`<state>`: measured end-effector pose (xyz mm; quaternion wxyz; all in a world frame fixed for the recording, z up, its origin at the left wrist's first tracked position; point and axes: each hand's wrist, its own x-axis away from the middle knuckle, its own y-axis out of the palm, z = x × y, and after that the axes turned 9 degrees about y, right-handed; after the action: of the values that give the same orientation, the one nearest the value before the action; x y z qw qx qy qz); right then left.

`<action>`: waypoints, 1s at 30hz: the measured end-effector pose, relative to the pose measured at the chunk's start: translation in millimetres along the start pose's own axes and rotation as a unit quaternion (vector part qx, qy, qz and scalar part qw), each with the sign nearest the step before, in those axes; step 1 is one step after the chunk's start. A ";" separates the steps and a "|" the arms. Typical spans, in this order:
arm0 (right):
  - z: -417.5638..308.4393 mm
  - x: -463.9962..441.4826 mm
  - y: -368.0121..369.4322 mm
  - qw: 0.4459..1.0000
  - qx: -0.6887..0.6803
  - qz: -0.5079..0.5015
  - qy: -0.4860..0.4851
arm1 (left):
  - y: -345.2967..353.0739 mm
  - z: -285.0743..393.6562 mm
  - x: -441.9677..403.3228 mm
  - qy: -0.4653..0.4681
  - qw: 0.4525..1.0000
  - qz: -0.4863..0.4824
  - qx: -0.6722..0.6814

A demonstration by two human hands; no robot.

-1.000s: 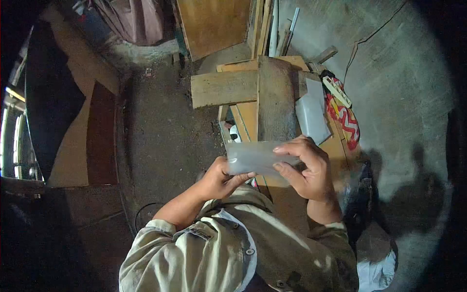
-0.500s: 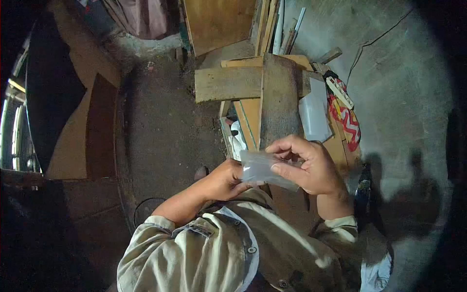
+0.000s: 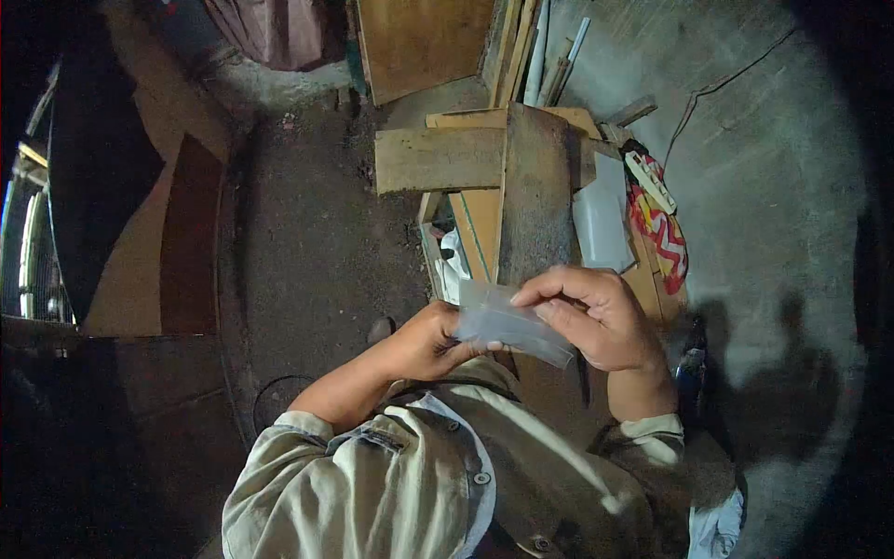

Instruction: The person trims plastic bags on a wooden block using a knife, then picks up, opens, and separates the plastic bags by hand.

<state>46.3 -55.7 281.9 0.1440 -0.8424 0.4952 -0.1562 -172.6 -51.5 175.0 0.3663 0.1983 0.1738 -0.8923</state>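
Observation:
Clear plastic sheets [image 3: 503, 321], apparently thin bags, are held in front of my body at the centre of the view. My left hand [image 3: 436, 341] grips their left end, with the thumb along the lower edge and the other fingers hidden beneath. My right hand [image 3: 596, 315] pinches the upper right part between thumb and index finger. The lower right corner of the plastic hangs loose under my right hand. Beyond the hands lies a whitish plastic stack [image 3: 601, 224] beside a wooden board [image 3: 537, 186].
Another board [image 3: 438, 160] lies crosswise behind. A red and yellow cloth [image 3: 659, 238] and a white power strip [image 3: 650, 183] sit by the grey wall [image 3: 764, 186]. Poles [image 3: 559, 70] lean at the back. Brown panels [image 3: 191, 242] stand at left.
The plastic has shifted right and lower since the first frame, and its sheets now look fanned at the lower right. My right hand has moved slightly right, still pinching.

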 end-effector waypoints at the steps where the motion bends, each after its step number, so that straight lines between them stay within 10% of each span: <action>1: -0.4 -0.1 -0.5 1.000 -0.005 -0.008 -0.001 | 0.2 -1.2 1.0 0.000 1.000 0.000 0.001; 30: 5.2 -0.5 -2.2 0.999 0.011 -0.023 -0.043 | 0.4 -12.6 7.8 0.021 1.000 0.002 -0.004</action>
<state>49.9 -53.7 278.0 0.1711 -0.8577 0.4676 -0.1282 -174.6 -50.6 160.3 0.3654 0.2159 0.1846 -0.8865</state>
